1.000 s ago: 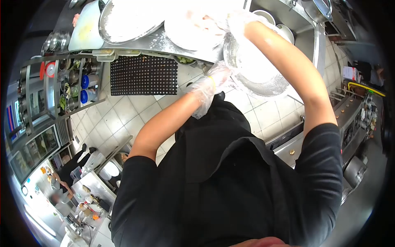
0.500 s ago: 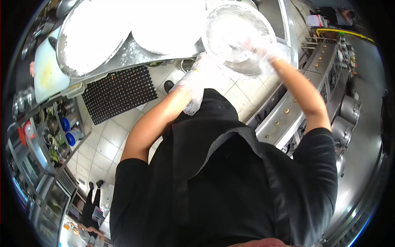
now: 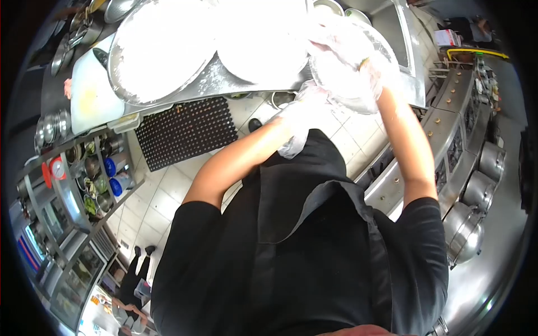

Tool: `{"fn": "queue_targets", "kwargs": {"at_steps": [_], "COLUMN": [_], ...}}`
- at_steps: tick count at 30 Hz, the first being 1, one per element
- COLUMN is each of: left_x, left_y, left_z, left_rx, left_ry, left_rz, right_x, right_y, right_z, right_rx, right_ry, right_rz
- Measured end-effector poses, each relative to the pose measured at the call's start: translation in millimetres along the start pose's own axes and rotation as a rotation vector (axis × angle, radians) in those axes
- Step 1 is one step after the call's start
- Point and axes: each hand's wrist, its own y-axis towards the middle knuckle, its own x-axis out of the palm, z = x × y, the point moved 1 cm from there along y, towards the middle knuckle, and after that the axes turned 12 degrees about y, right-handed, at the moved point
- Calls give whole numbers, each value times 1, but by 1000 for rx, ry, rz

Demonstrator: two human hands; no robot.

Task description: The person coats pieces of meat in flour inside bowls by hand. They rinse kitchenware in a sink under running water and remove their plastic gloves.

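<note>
A round metal colander (image 3: 386, 49) with perforated sides tilts over the front edge of the counter. White powder dusts it, and strong glare washes out part of it. My left hand (image 3: 311, 99), in a clear plastic glove, is closed at the colander's near-left rim; its fingers are mostly lost in the brightness. Over the colander reaches my right hand (image 3: 341, 46), also gloved, pointing left; glare and blur obscure its finger positions. Left of the colander stands a wide container of white powder (image 3: 263, 42). Another large round pan of white powder (image 3: 159, 50) sits farther left.
The metal counter (image 3: 216, 78) is dusted with powder. At its left lies a stained cutting board (image 3: 92, 92). A black perforated mat (image 3: 188, 131) covers part of the tiled floor. Stoves (image 3: 431, 134) line the right side. Another person (image 3: 131, 285) stands at lower left.
The whole view has shifted, moving the counter and pans rightward in the picture. My right hand has moved from inside the colander toward its left side. My left hand stays at the rim.
</note>
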Motion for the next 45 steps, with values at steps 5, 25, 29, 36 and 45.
{"fn": "queue_targets", "kwargs": {"at_steps": [5,25,29,36,45], "left_x": [25,26,8,-26,120], "left_y": [25,307,303,372,514], "left_z": [-3,-36,-13,39,5], "left_rx": [-106,-1010,-1110,-649,-538], "left_ry": [-473,-1355,-1168,-1161,-1147], "left_rz": [147,313,472,425,461], "right_x": [-73,-133,-147,-135,-81], "right_y": [-12,163,164,88,54], "right_z": [-22,380,389,401,424], "right_rx": [-68,193,24,-114,954], "right_ry": [20,-223,-741,-542,2098], "right_rz": [90,200,222,395,800]}}
